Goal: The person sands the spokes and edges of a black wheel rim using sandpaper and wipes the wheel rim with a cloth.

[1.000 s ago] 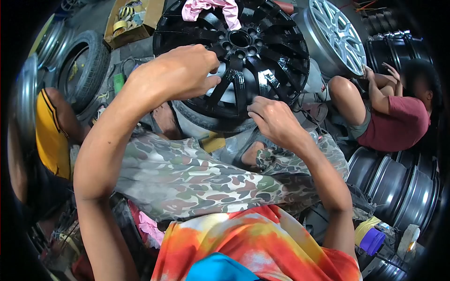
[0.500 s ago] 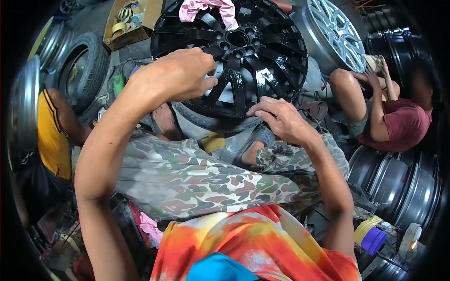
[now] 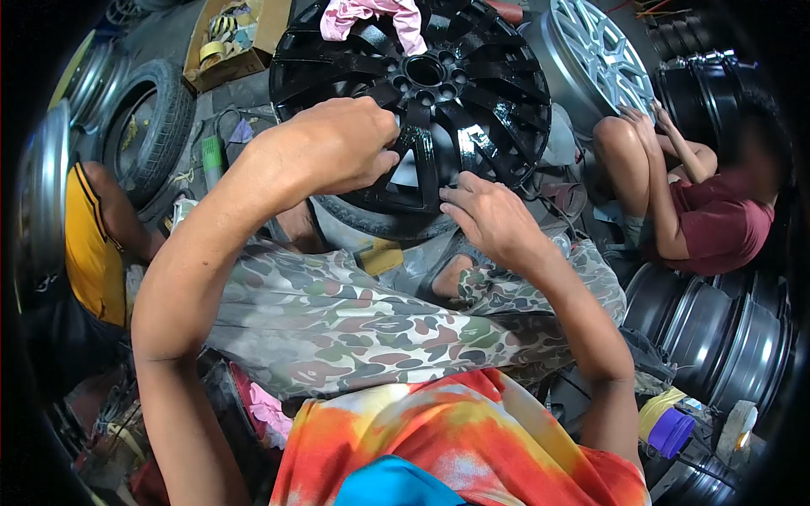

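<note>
Upper centre, left hand (image 3: 350, 142) bent at the wrist over black wheel rim (image 3: 419, 115); right hand (image 3: 491, 217) half-curled by its lower edge; cannot tell what either grip holds; cardboard box (image 3: 234, 72) upper left; silver rim (image 3: 603, 66) upper right.

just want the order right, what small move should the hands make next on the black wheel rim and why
Perhaps slide the right hand a little way along the near edge of the glossy black multi-spoke wheel rim: it is at that edge, the left hand is over the spokes, and the pink cloth lies clear of both.
</note>
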A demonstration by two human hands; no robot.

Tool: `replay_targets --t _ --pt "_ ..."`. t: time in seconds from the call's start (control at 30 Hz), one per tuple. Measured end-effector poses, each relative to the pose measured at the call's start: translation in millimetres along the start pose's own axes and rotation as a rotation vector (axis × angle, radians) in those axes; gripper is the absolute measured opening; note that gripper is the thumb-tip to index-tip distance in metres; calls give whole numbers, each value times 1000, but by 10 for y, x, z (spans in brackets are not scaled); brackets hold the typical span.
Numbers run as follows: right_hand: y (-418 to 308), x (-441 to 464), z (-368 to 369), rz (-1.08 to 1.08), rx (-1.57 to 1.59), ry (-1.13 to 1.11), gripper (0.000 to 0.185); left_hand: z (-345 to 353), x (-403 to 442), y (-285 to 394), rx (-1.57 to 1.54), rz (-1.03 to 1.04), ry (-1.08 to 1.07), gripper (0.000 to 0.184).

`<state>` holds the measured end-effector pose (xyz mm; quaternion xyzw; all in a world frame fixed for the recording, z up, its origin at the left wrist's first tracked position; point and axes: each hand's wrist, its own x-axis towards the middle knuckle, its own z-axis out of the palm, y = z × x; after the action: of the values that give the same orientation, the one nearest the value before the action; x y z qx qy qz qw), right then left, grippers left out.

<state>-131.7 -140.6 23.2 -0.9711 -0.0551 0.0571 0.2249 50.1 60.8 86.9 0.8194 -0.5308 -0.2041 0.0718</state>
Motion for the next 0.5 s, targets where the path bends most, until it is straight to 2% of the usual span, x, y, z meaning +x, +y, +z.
replay_targets --t 0.07,0.13,0.2,0.27,0.33,0.37,0.47,0.5 --pt "7 -37 11 -49 -104 42 25 66 44 8 1 27 -8 26" --pt "-13 20 -41 -32 -299 -12 28 153 93 42 15 57 -21 25" --pt "60 25 -47 -78 -257 -2 27 253 123 95 -39 165 38 22" --pt "110 11 -163 -134 -226 -5 26 340 85 140 -88 170 114 20" --pt "14 -38 -492 -55 -149 -223 29 357 37 175 -85 263 147 19" --pt "3 -75 -645 -89 -227 -241 29 358 17 177 -88 265 153 17" --pt "53 -82 -773 72 -192 11 21 294 45 166 -53 216 55 18" --pt "135 -49 -688 -26 -159 100 18 290 62 166 -49 217 58 18"
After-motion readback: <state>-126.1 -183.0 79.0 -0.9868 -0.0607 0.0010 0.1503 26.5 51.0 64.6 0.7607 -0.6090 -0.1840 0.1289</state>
